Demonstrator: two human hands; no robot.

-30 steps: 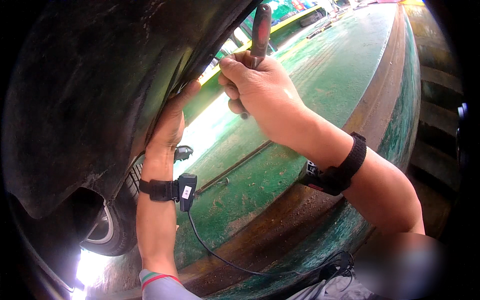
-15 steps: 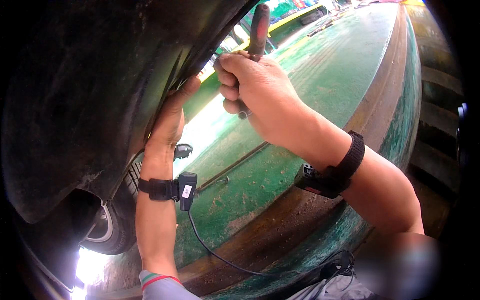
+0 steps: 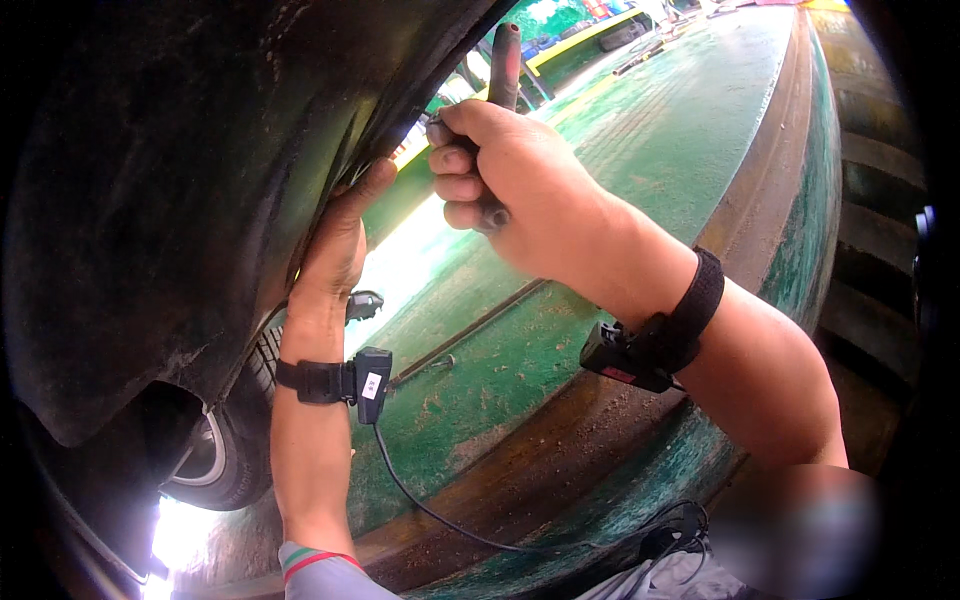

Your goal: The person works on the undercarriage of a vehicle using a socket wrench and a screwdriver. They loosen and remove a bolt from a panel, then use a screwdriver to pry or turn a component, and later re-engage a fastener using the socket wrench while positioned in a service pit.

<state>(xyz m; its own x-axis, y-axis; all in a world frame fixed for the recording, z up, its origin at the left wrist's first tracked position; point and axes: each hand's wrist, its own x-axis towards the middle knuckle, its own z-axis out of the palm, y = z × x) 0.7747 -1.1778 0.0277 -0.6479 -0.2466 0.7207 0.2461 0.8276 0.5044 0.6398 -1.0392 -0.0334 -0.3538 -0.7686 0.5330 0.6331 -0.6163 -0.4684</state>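
Note:
My right hand (image 3: 520, 180) is closed round a dark tool (image 3: 506, 62) with a red patch on its upright handle, which rises above the fist; a small rounded metal end shows below the fingers. Just left of it, my left hand (image 3: 338, 235) lies against the edge of a large black curved panel (image 3: 170, 200) above me, thumb pointing up, its other fingers hidden behind the hand and panel. Both forearms wear black straps with small devices (image 3: 372, 385), and a cable runs down from the left one.
A tyre with a silver rim (image 3: 230, 465) is at lower left. A green painted surface (image 3: 640, 170) with a rusty edge curves past the hands, with loose rods on it. Steps (image 3: 865, 245) descend at the right. A yellow bench (image 3: 570, 40) with tyres stands at the far back.
The tool's handle has moved slightly down and to the left, and my right fist and forearm have shifted a little with it. My left hand has barely moved.

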